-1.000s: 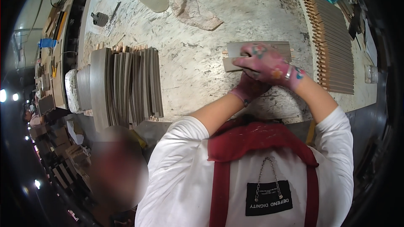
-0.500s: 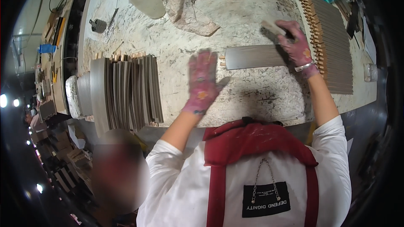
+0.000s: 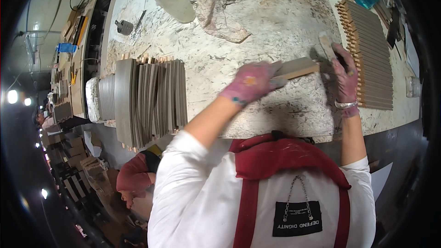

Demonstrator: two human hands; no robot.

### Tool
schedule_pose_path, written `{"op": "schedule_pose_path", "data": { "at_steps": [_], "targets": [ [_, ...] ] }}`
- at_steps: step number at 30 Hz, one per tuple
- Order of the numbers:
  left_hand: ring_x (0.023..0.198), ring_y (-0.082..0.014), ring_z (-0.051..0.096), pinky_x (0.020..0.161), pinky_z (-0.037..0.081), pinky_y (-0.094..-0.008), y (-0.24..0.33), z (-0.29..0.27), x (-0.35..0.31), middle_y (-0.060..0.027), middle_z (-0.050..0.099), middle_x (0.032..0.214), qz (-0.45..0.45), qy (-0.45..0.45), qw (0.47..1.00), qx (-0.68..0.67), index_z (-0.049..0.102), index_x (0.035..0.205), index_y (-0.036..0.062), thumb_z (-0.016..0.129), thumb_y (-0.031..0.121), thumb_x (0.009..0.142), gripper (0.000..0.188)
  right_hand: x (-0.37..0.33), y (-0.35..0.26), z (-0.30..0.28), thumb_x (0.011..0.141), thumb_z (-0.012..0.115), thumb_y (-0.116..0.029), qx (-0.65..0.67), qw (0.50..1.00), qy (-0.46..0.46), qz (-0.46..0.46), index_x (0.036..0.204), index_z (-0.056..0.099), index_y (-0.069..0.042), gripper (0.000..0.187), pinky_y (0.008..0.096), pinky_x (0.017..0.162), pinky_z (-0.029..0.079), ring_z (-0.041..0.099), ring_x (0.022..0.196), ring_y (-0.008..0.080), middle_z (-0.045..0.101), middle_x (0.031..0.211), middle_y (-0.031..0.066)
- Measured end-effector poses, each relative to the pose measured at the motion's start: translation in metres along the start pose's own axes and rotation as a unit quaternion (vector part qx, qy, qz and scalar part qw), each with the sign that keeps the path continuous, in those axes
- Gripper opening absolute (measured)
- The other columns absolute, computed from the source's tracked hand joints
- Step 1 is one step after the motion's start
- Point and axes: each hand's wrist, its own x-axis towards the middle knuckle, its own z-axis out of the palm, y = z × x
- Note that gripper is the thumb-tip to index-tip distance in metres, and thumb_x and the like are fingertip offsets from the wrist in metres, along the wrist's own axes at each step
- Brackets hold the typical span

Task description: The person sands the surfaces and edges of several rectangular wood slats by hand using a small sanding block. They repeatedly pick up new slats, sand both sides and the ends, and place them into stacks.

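Left hand [image 3: 251, 81]: gloved, just right of the frame's centre, back of the hand toward the camera, fingers pointing right. Forearm slants up and rightward from the white sleeve [image 3: 186, 158]. Outline slightly blurred. Grip clasped on the left end of a grey slat [image 3: 298, 68].

Slat: right of centre, between the two hands, tilted so that its pale long edge shows on the lower side; right end angled a little upward in the frame. Contact with the table [image 3: 271, 20] beneath cannot be told.

Right hand [image 3: 347, 77]: gloved, right of the slat and apart from it, near the right-hand row [image 3: 374, 59] of slats. Forearm nearly vertical in the frame, wrist fairly straight, band [image 3: 345, 104] around it. Fingers point upward; grip holds a small pale tool [image 3: 326, 46], its free end up and leftward. Exact finger placement on the tool is unclear.

Surroundings: stack [image 3: 156, 96] of pegged slats at left; bottle [image 3: 177, 4] and crumpled rag [image 3: 213, 14] at the top, left of centre.
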Motion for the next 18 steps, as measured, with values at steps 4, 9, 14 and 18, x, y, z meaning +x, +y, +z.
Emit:
{"op": "schedule_pose_path", "data": {
  "at_steps": [4,9,14,18],
  "targets": [
    [0.113,-0.0372,0.063,0.098,0.049,-0.0421,-0.020,-0.036,-0.030,-0.0204,0.065,0.125,-0.129,-0.048,0.990,0.025,0.059,0.135,0.0125,0.058,0.039,0.096,0.048,-0.019,0.015,-0.026,0.087,0.077,-0.030,0.023,0.999,0.013,0.035,0.132,0.060,-0.002,0.056,0.0340,0.105,0.043,0.055,0.123,0.0207,0.061,0.134,0.0092],
    [0.130,-0.0372,0.047,0.110,0.038,-0.0464,-0.030,0.012,-0.017,-0.0192,0.051,0.140,-0.010,0.176,0.981,0.075,0.043,0.149,0.0133,0.067,0.045,0.090,0.071,-0.023,0.012,0.003,0.085,0.078,-0.035,0.079,0.995,0.005,0.065,0.130,0.061,0.000,0.060,0.0344,0.107,0.041,0.054,0.123,0.0220,0.060,0.133,0.0112],
    [0.116,-0.0420,0.055,0.100,0.047,-0.0466,-0.032,0.040,-0.040,-0.0222,0.056,0.128,-0.015,0.239,0.965,0.107,0.050,0.142,0.0119,0.071,0.035,0.085,0.065,-0.023,-0.001,0.019,0.088,0.071,-0.020,-0.029,0.998,-0.048,-0.005,0.127,0.063,-0.003,0.043,0.0308,0.096,0.047,0.059,0.111,0.0186,0.063,0.123,0.0086],
    [0.114,-0.0399,0.054,0.093,0.049,-0.0473,-0.039,0.020,-0.098,-0.0213,0.053,0.130,-0.214,0.174,0.952,0.130,0.047,0.143,0.0040,0.074,0.043,0.081,0.078,-0.034,0.029,0.005,0.090,0.067,-0.007,-0.031,0.998,-0.058,0.004,0.127,0.062,-0.004,0.038,0.0244,0.082,0.050,0.059,0.096,0.0104,0.062,0.121,0.0038]
  ]
}}
